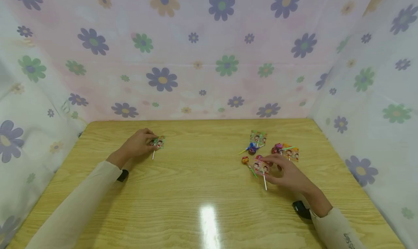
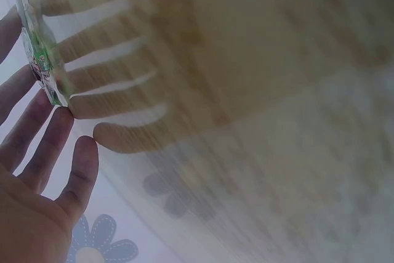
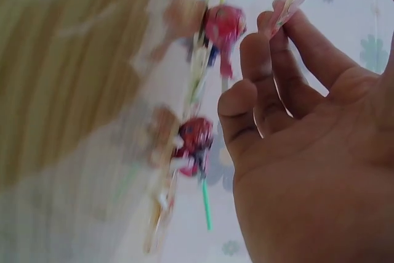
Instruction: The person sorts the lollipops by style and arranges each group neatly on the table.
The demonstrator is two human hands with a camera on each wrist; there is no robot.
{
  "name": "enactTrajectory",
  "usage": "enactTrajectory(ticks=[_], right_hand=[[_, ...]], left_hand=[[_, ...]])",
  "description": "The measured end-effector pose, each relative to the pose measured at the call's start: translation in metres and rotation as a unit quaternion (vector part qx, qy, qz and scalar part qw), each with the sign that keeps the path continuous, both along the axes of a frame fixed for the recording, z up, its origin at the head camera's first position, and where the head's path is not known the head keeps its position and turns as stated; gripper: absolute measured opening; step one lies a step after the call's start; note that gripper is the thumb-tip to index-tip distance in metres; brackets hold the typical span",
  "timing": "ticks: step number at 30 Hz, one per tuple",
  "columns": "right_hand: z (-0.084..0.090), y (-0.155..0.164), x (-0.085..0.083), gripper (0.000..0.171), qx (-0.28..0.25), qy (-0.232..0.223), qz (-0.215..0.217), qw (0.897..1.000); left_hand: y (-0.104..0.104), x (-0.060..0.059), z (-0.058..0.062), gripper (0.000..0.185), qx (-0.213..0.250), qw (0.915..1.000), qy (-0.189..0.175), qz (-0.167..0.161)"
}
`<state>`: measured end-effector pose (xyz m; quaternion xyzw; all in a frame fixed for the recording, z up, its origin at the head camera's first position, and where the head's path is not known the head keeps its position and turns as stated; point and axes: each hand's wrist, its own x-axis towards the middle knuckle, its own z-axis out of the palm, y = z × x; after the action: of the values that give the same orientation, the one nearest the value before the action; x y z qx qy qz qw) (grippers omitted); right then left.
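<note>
Presently catalogued: left hand point(image 1: 138, 143), fingers pinching a green-wrapped lollipop point(image 1: 158, 143) at the far-left part of the wooden counter point(image 1: 196, 191), its white stick pointing toward the person. Right hand point(image 1: 289, 174), fingertips pinching a pink-wrapped lollipop point(image 1: 262, 167) by the wrapper edge, its stick resting on the counter, at the near edge of a loose cluster of lollipops point(image 1: 277, 149) at right. Handling note, as a judgement: each sweet is best gripped at the flat wrapper or close to the head, lifted straight, so that neighbouring sticks in the cluster are not dragged along. Both wrist views are blurred; wrapper print is illegible, the count in the cluster is uncertain, and whether the sticks overlap cannot be told.
</note>
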<state>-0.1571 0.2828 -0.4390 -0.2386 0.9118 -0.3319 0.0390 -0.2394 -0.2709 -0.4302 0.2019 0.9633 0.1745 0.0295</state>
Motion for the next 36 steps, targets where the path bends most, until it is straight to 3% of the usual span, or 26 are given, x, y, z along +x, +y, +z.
enactTrajectory(ticks=[11,27,36], right_hand=[[-0.003,-0.039,-0.012,0.053,-0.008,0.002,0.016,1.000],[-0.001,-0.086,-0.024,0.052,0.032,0.063,0.038,0.997],[-0.002,-0.109,-0.034,0.051,0.057,0.091,0.049,0.993]], left_hand=[[-0.001,0.005,-0.004,0.053,0.000,1.0000,0.004,-0.001],[0.002,0.010,-0.005,0.054,-0.048,0.9982,0.033,0.012],[0.004,0.009,-0.006,0.054,-0.042,0.9983,0.033,0.023]])
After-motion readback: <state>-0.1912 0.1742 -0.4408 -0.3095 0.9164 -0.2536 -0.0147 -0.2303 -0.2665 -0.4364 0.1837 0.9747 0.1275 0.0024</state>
